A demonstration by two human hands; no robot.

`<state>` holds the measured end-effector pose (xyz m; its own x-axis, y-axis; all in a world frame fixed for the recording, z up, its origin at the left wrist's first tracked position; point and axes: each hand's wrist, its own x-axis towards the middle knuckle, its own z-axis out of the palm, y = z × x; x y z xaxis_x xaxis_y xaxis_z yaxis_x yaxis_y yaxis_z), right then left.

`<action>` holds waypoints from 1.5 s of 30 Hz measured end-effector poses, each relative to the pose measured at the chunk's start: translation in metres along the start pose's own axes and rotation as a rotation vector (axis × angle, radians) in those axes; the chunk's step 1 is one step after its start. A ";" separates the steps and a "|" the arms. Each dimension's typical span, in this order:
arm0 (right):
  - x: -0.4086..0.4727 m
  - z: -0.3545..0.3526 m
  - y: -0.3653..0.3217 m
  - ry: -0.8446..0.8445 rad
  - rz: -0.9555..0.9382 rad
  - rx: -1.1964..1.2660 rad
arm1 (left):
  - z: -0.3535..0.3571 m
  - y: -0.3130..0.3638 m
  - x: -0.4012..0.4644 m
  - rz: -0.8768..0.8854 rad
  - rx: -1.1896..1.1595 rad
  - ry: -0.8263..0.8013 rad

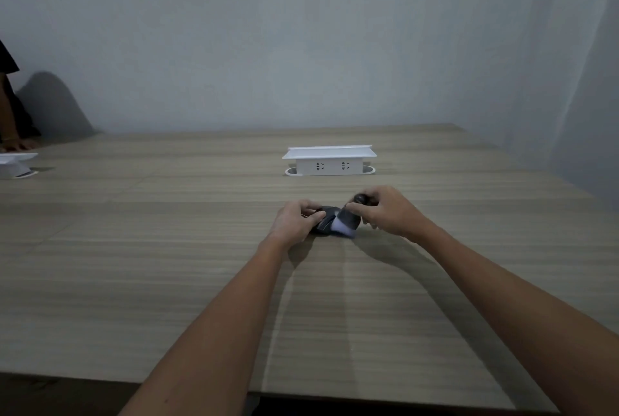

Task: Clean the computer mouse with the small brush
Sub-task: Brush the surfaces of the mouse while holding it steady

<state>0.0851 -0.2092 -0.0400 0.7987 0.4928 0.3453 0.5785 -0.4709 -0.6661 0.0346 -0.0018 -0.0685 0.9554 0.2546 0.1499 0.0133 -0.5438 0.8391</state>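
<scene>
A dark computer mouse (325,222) lies on the wooden table (167,265), a little past the middle. My left hand (294,219) grips its left side, with the thumb on top. My right hand (385,211) holds a small brush (350,218) with a dark handle and pale bristles. The bristles rest on the right end of the mouse. Most of the handle is hidden by my fingers.
A white power socket box (330,161) stands on the table behind the mouse. Another white box (16,164) sits at the far left edge, where another person's hand (15,146) rests on the table. A grey wall closes the back.
</scene>
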 end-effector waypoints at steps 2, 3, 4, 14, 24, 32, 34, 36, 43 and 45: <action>-0.002 0.001 -0.002 -0.082 0.022 0.047 | 0.000 0.000 0.000 -0.002 -0.005 -0.001; 0.000 0.004 0.000 -0.050 0.019 -0.004 | 0.000 0.000 -0.001 -0.003 -0.004 -0.002; 0.003 0.006 0.002 0.019 0.009 -0.085 | 0.000 0.001 -0.002 -0.003 -0.003 -0.001; 0.009 0.000 0.005 0.180 0.121 -0.079 | 0.002 0.013 -0.009 -0.056 0.024 0.001; 0.015 -0.006 -0.002 0.063 0.171 -0.043 | -0.007 0.022 -0.010 -0.158 -0.181 -0.182; 0.018 -0.024 -0.014 0.164 0.122 0.059 | -0.024 0.025 -0.005 0.065 0.169 -0.255; 0.014 -0.026 -0.015 0.089 0.144 0.125 | -0.021 0.027 -0.004 0.105 0.218 -0.315; 0.011 -0.026 -0.013 0.000 0.147 0.019 | -0.015 0.027 -0.002 0.130 0.278 -0.382; 0.003 -0.032 -0.004 0.100 0.074 -0.081 | -0.006 0.018 -0.004 0.162 0.238 -0.356; -0.001 -0.030 -0.009 -0.010 0.069 0.060 | -0.006 0.018 -0.003 0.187 0.265 -0.343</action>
<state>0.0836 -0.2275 -0.0142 0.8343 0.4681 0.2912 0.5112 -0.4590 -0.7267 0.0301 -0.0072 -0.0510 0.9903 -0.1218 0.0669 -0.1360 -0.7516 0.6454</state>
